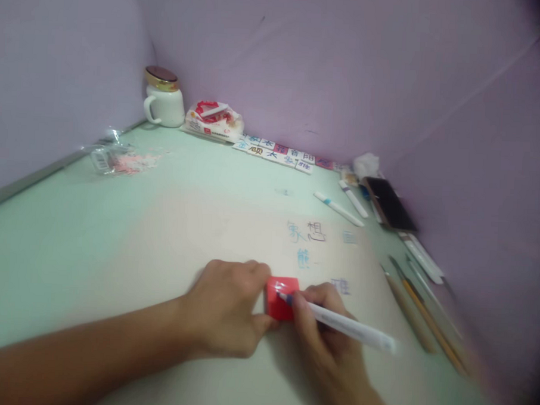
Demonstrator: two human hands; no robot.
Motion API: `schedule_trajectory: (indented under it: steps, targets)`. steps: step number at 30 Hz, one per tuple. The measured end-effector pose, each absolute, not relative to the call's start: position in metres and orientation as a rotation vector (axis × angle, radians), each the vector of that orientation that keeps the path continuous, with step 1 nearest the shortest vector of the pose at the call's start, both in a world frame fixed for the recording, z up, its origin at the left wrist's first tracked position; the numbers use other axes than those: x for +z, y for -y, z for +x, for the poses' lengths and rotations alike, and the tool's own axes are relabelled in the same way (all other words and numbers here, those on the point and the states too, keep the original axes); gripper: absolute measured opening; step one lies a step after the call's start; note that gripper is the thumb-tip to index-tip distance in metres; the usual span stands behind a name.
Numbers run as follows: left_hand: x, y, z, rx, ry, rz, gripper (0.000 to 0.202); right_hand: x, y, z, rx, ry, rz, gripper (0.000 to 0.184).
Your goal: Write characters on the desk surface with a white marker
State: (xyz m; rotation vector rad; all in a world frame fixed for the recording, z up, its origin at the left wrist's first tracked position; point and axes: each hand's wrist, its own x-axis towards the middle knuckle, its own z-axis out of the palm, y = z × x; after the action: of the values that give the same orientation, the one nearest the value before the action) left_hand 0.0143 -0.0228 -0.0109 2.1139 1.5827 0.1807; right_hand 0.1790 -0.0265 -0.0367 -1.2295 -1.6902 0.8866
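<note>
My left hand [229, 308] grips the left side of a small red square block [279, 315], index finger at its upper corner and thumb at its lower one. Pale strokes show on the red face, too blurred to read. A white marker pen [354, 327] is pinched in my right hand [326, 342], its tip touching the block's face or just above it. Under both hands lies a large sheet of pale paper [178, 246], with blue and purple handwritten characters [316, 231] just beyond the block.
At the back stand a white mug [169, 107], a wet-wipes pack [214, 121] and rows of lettered tiles [272, 155]. Loose markers [339, 208], a phone [391, 203] and thin tools [426, 317] lie right. Pinkish shavings [135, 162] are at left. Purple cloth walls [303, 60] surround the table.
</note>
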Motion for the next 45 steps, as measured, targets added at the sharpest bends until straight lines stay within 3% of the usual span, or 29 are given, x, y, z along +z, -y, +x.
schedule_trajectory:
  steps: [8,16,30,45]
  targets:
    - [-0.0109,0.0244,0.014,0.175,-1.572,2.127,0.029,-0.0382,0.0283,0.1813,1.002,1.57,-1.298,0.025]
    - [-0.0086,0.0231,0.0145,0.15,-1.587,2.111,0.027,-0.0338,0.0247,0.1795,0.875,1.525,-1.371,0.021]
    - [-0.0108,0.0235,0.014,0.161,-1.586,2.111,0.025,-0.0352,0.0262,0.1794,0.97,1.575,-1.357,0.022]
    - [-0.0116,0.0233,0.0143,0.155,-1.596,2.105,0.027,-0.0329,0.0243,0.1786,0.811,1.583,-1.424,0.022]
